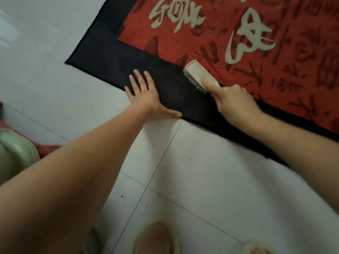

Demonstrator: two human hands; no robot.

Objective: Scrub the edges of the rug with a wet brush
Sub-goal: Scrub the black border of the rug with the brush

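Note:
A red rug with pale calligraphy and a wide black border (110, 52) lies on white floor tiles. Its near corner points to the left. My left hand (146, 96) lies flat on the black border with fingers spread, pressing it down at the near edge. To its right, my right hand (231, 101) grips a cream scrub brush (200, 74). The forefinger lies along the brush's back. The bristles sit on the black border where it meets the red field.
White floor tiles (201, 180) with dark grout lines fill the foreground. A pale green rounded object (16, 153) sits at the left edge over something red. Beige slippers (157, 239) show at the bottom.

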